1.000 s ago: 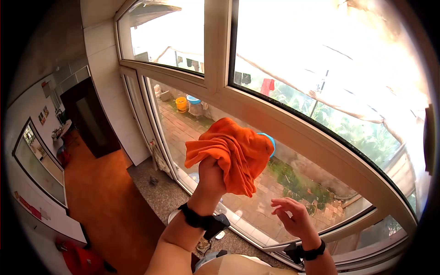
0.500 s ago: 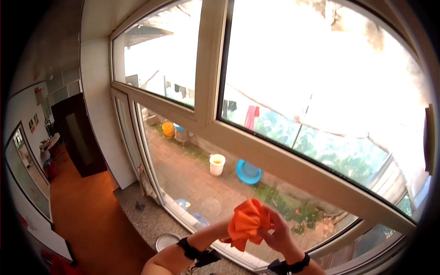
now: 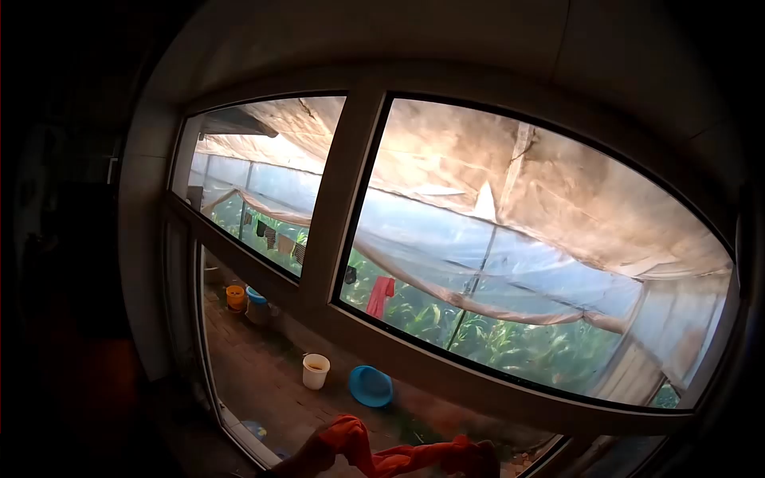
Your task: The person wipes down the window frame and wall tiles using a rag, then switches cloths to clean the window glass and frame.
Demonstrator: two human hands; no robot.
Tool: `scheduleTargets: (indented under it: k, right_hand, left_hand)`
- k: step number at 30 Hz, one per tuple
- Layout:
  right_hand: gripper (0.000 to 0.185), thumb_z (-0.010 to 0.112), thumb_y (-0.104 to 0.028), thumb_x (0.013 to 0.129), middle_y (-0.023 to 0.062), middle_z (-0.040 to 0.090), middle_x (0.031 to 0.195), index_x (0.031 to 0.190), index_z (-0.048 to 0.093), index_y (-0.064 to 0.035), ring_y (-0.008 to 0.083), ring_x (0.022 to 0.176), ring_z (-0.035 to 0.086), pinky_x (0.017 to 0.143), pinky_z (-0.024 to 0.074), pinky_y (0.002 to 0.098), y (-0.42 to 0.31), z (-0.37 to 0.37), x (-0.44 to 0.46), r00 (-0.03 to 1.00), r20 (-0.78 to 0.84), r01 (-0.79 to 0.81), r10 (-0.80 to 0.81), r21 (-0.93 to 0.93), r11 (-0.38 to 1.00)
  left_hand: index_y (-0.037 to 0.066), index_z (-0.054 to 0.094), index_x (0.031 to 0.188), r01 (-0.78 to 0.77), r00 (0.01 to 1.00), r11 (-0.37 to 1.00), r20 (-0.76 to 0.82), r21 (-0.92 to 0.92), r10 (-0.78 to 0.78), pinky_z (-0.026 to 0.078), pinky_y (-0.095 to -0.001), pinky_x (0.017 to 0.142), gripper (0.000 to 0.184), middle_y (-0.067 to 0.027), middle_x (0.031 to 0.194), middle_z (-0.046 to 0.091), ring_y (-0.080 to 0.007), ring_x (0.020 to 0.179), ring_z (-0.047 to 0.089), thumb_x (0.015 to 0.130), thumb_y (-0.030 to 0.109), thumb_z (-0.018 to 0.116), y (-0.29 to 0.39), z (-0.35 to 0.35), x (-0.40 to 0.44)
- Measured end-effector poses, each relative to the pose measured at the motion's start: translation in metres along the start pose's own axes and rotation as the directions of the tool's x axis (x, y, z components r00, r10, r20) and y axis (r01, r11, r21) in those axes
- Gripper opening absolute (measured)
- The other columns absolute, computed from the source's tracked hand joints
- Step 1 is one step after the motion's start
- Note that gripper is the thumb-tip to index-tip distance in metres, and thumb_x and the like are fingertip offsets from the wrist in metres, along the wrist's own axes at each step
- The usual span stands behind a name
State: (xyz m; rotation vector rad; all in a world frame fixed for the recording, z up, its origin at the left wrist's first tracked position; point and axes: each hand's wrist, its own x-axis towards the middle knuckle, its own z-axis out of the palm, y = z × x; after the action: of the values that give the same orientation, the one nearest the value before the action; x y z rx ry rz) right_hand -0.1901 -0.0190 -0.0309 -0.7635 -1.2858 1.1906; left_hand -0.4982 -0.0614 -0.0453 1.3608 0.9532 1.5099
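An orange cloth [image 3: 355,446] hangs in a slack band between my two hands at the bottom edge of the head view, in front of the window [image 3: 382,334]. Its left end is gripped by my left hand [image 3: 309,457], which is dark and partly cut off by the frame. My right hand [image 3: 483,459] holds the other end; its fingers are in deep shadow and only roughly visible. The lower part of the cloth runs out of view.
Pale frame bars [image 3: 319,295] divide the window. Through the glass I see a white bucket [image 3: 315,374], a blue basin [image 3: 371,388], an orange bucket [image 3: 235,299] and a pink cloth [image 3: 381,296] on a line. The room at left is very dark.
The bunched cloth is now spread out between my hands, which have moved apart. My view has tilted up, so hands and cloth sit lower, and the picture has darkened.
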Motion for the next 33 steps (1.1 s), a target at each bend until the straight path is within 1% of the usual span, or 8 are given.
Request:
scheduleTargets:
  k: [5, 6, 7, 9, 16, 20, 27, 33]
  right_hand:
    - [0.007, 0.056, -0.014, 0.098, 0.0001, 0.056, 0.091, 0.099, 0.052, -0.0077, 0.0081, 0.092, 0.055, 0.088, 0.0478, 0.0281, -0.024, -0.018, -0.016, 0.992, -0.093, 0.081, -0.082, -0.014, 0.997]
    - [0.027, 0.06, -0.028, 0.098, 0.0079, 0.062, 0.089, 0.099, 0.061, -0.0014, 0.0128, 0.076, 0.059, 0.063, 0.048, 0.0282, -0.005, -0.035, 0.002, 0.98, -0.192, 0.075, -0.054, 0.102, 0.992]
    - [0.031, 0.052, -0.034, 0.102, 0.0079, 0.061, 0.094, 0.105, 0.058, -0.0039, 0.0165, 0.082, 0.061, 0.069, 0.0504, 0.0296, -0.009, -0.039, 0.0, 0.916, -0.074, 0.344, -0.393, -0.358, 0.868]
    - [0.022, 0.052, -0.022, 0.101, 0.0077, 0.06, 0.101, 0.11, 0.056, -0.0023, 0.0172, 0.091, 0.061, 0.082, 0.0521, 0.0338, -0.037, -0.035, -0.007, 0.966, -0.064, 0.251, -0.251, -0.002, 0.968]
    - [0.016, 0.05, -0.015, 0.101, 0.0071, 0.059, 0.1, 0.108, 0.054, -0.0017, 0.0128, 0.09, 0.059, 0.082, 0.0503, 0.0284, -0.072, -0.028, -0.014, 0.953, -0.119, 0.27, -0.28, -0.095, 0.958]
    - [0.012, 0.049, -0.012, 0.101, -0.0012, 0.054, 0.077, 0.108, 0.055, -0.0054, 0.0033, 0.049, 0.042, 0.042, 0.0332, 0.0193, -0.061, -0.01, -0.001, 0.993, -0.029, 0.116, -0.117, -0.011, 0.993]
    - [0.011, 0.048, -0.008, 0.1, -0.0022, 0.056, 0.091, 0.107, 0.056, -0.0037, 0.0022, 0.08, 0.049, 0.069, 0.041, 0.0174, -0.052, 0.034, 0.014, 0.964, 0.252, -0.061, 0.084, -0.096, 0.993]
    - [0.016, 0.05, -0.005, 0.099, -0.0021, 0.054, 0.095, 0.112, 0.056, -0.0017, 0.0043, 0.087, 0.048, 0.078, 0.0401, 0.019, -0.075, 0.031, 0.005, 0.943, 0.323, -0.084, 0.085, -0.016, 0.996]
  left_hand:
    - [0.001, 0.057, 0.108, -0.394, 0.849, 0.692, -0.05, 0.606, 0.527, 0.054, -0.0365, 0.079, 0.014, -0.0113, 0.101, 0.063, -0.0239, 0.099, 0.063, 0.099, 0.01, 0.054, 0.004, -0.024, 0.006]
    - [0.003, 0.058, 0.108, -0.343, 0.876, 0.898, -0.251, 0.276, 0.412, 0.054, -0.0376, 0.08, 0.013, -0.0107, 0.102, 0.063, -0.0245, 0.099, 0.063, 0.099, 0.012, 0.054, -0.02, -0.035, 0.019]
    - [0.005, 0.058, 0.107, -0.268, 0.89, 0.958, -0.406, -0.102, 0.206, 0.055, -0.0387, 0.08, 0.012, -0.0101, 0.103, 0.064, -0.025, 0.1, 0.063, 0.099, 0.014, 0.054, -0.047, -0.043, 0.024]
    - [0.008, 0.06, 0.107, -0.201, 0.971, 0.633, -0.239, -0.748, 0.025, 0.057, -0.0387, 0.081, 0.014, -0.0087, 0.105, 0.064, -0.0244, 0.098, 0.064, 0.1, 0.018, 0.054, -0.001, -0.039, 0.016]
    - [0.001, 0.06, 0.111, 0.025, 0.952, 0.973, -0.291, -0.228, -0.092, 0.055, -0.0322, 0.083, 0.02, -0.0114, 0.105, 0.066, -0.0201, 0.094, 0.066, 0.092, 0.008, 0.057, -0.022, -0.053, -0.007]
    - [0.001, 0.057, 0.116, 0.142, 0.921, 0.99, -0.363, -0.023, -0.141, 0.051, -0.0286, 0.087, 0.032, -0.0109, 0.107, 0.062, -0.0178, 0.097, 0.063, 0.084, -0.004, 0.051, -0.054, -0.052, -0.001]
    - [0.005, 0.041, 0.143, -0.006, 0.926, 0.999, 0.378, -0.032, 0.018, 0.041, -0.033, 0.103, 0.063, -0.0104, 0.136, 0.054, -0.0181, 0.128, 0.049, 0.086, 0.012, 0.07, -0.054, 0.049, 0.007]
    - [0.006, 0.052, 0.135, 0.347, 0.733, 0.899, 0.676, -0.268, -0.082, 0.048, -0.0293, 0.093, 0.053, -0.0088, 0.126, 0.061, -0.0149, 0.118, 0.057, 0.087, 0.017, 0.073, -0.096, 0.103, 0.008]
